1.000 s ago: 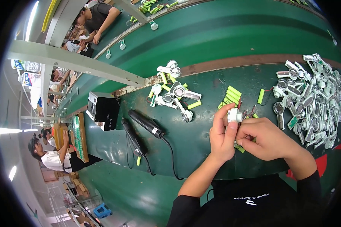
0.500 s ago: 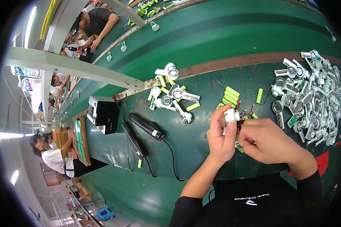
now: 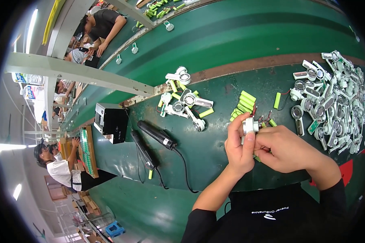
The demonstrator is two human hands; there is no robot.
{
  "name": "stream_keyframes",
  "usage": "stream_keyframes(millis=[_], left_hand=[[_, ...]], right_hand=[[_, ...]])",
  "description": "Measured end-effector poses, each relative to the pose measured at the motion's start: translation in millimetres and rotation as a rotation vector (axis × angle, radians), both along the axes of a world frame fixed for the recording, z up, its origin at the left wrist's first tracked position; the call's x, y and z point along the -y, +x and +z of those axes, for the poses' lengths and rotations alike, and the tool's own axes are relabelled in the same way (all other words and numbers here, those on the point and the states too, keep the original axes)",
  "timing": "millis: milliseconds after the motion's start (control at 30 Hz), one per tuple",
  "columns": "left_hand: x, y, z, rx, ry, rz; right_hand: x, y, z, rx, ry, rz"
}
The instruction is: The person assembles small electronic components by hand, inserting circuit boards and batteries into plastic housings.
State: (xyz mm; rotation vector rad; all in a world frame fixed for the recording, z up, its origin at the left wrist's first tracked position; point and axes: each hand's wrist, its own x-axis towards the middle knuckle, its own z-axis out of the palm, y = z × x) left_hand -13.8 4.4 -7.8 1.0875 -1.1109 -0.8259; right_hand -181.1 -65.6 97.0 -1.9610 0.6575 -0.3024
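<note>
My left hand (image 3: 240, 150) is closed round a small white handheld fan (image 3: 250, 125), thumb on the near side and index finger along the far side. Against it, my right hand (image 3: 286, 149) is pinched, its curled fingertips by the fan's lower part; what they hold is hidden. Just beyond the hands lies a bunch of green cylindrical batteries (image 3: 244, 104), with thin red and dark wires (image 3: 265, 120) near my right knuckles. One more green battery (image 3: 277, 100) lies apart, wired, to the right.
A big heap of white fans (image 3: 332, 107) covers the right end of the green bench (image 3: 215, 158). Left are a smaller fan group (image 3: 186, 101), two black corded electric screwdrivers (image 3: 156, 134) and a black-and-white box (image 3: 114, 129). A green conveyor belt (image 3: 231, 34) runs beyond; co-workers sit at far left.
My hands and the fan have shifted slightly right, and the fan has turned a little. White parts on the belt have slid a little right. A co-worker at left has raised their head.
</note>
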Motion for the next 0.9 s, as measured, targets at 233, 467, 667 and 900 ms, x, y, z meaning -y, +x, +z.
stream_keyframes(millis=[233,467,667,900], left_hand=[[11,9,22,0.113,0.270,0.028],[45,91,92,0.842,0.231,0.473],[39,112,95,0.420,0.163,0.609],[33,50,53,-0.139,0.437,0.122]], right_hand=[[2,1,-22,0.029,-0.051,-0.101],[16,-43,-52,0.166,-0.426,-0.554],[12,-98,-37,-0.216,-0.469,-0.691],[-23,-96,-60,-0.470,-0.517,-0.614]])
